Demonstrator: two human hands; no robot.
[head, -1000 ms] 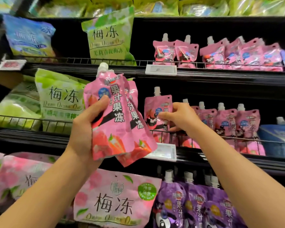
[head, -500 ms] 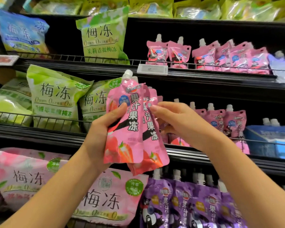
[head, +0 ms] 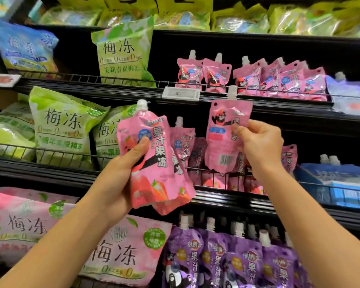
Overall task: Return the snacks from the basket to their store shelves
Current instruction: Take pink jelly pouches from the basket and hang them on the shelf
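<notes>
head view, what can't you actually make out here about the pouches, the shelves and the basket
- Basket: not in the head view at all.
- Pouches in the left hand: the front pink pouch covers the ones behind, so their count is unclear.
- Price tag: too blurred to read beyond a "2".
- Pouch in the right hand: its back faces the camera, print smeared.
- Top shelf bags: cut off by the upper edge.

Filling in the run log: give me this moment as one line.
left hand: holds pink pouches | right hand: pinches single pink pouch | place: before middle shelf
</notes>
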